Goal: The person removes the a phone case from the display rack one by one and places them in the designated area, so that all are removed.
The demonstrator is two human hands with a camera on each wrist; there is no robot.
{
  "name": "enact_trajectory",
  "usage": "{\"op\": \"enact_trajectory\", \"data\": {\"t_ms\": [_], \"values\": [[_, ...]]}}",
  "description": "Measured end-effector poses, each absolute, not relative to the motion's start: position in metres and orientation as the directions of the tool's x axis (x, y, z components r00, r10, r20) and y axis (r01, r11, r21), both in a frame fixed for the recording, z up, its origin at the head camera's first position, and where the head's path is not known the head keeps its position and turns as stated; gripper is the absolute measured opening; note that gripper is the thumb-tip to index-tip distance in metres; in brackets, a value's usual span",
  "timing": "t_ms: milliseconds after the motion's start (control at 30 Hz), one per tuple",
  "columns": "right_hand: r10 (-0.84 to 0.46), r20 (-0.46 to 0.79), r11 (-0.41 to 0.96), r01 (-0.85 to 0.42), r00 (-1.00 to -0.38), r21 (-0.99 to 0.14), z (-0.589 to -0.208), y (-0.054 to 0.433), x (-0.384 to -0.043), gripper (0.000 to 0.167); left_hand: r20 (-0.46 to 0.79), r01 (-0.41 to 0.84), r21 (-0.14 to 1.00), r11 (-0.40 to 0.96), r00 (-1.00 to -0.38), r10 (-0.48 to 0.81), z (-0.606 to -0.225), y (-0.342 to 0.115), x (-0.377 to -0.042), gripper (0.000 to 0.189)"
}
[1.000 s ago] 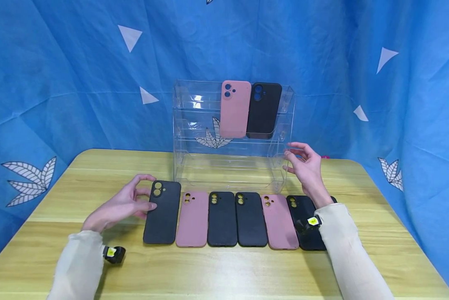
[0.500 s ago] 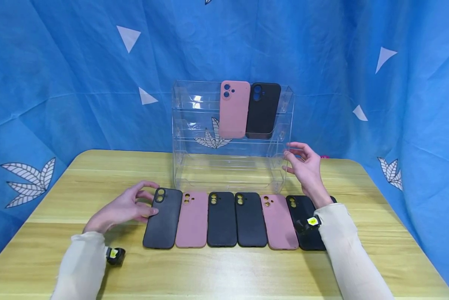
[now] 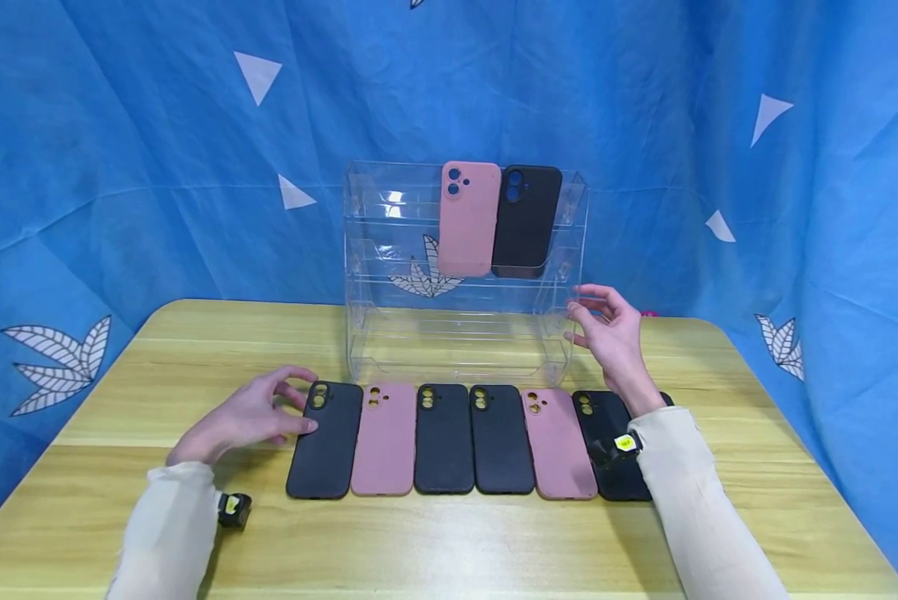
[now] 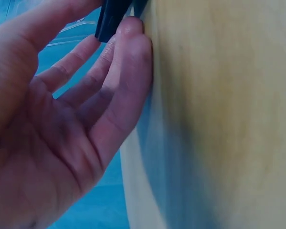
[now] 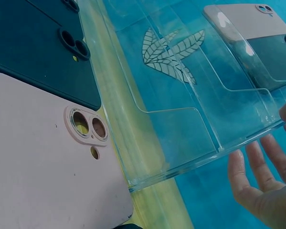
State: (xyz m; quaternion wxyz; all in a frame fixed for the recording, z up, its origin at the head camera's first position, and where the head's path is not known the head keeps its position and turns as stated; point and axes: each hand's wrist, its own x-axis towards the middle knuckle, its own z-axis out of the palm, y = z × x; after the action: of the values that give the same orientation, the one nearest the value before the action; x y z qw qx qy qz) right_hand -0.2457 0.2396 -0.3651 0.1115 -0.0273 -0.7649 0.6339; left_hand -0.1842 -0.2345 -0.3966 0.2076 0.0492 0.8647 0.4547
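Left hand at the end of the case row

We rest our left hand (image 3: 242, 414), fingers relaxed, touching the black case (image 3: 325, 440) lying flat on the counter (image 3: 194, 350) in front of the clear rack (image 3: 389, 333); our right hand (image 3: 610, 333) hovers spread beside that rack.

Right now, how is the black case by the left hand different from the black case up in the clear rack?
The leftmost black case lies flat on the wooden table; the rack's black case stands upright on the clear rack. The left hand touches the table one; no hand touches the rack one. Both are black with camera cutouts.
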Motion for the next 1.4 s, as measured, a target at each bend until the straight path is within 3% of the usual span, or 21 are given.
{"op": "enact_trajectory", "data": {"t_ms": [467, 967, 1400], "values": [[0.19, 0.141, 0.22, -0.098, -0.972, -0.971, -0.365, 0.24, -0.245, 0.03, -0.281, -0.012, 0.714, 0.7, -0.921, 0.271, -0.392, -0.23, -0.186, 0.069], [0.192, 0.133, 0.217, -0.09, -0.972, -0.972, -0.366, 0.239, -0.246, 0.032, -0.29, -0.022, 0.768, 0.64, -0.903, 0.317, -0.391, -0.236, -0.186, 0.067], [0.19, 0.127, 0.22, -0.084, -0.973, -0.972, -0.365, 0.239, -0.246, 0.035, -0.147, 0.063, 0.836, 0.545, -0.931, 0.334, -0.371, -0.227, -0.192, 0.063]]}}
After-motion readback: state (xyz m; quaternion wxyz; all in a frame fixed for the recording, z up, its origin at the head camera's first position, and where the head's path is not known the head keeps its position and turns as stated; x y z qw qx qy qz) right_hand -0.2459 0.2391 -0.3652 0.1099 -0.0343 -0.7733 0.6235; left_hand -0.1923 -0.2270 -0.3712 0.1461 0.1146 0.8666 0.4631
